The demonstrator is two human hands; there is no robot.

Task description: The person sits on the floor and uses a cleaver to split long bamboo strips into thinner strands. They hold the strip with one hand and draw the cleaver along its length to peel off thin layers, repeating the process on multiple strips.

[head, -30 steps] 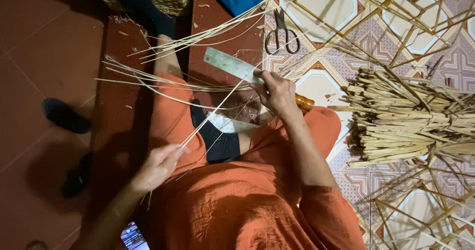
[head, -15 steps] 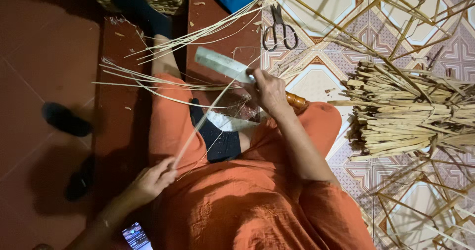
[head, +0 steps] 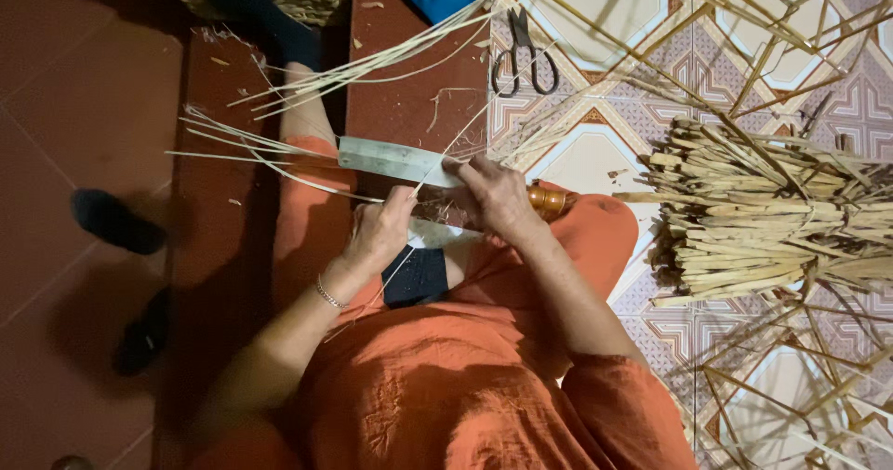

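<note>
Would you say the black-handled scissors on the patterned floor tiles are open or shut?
Shut: the black-handled scissors lie flat on the patterned floor tiles, blades together in one line, handle loops side by side.

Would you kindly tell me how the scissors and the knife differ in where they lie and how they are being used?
The scissors lie untouched on the patterned tile floor, while the knife is held over the lap. The scissors are dark with looped handles; the knife has a broad pale blade and an orange-brown handle. No hand is near the scissors, but the right hand grips the knife and the left hand sits just below its blade, with a thin strip crossing it. Both are cutting tools.
</note>
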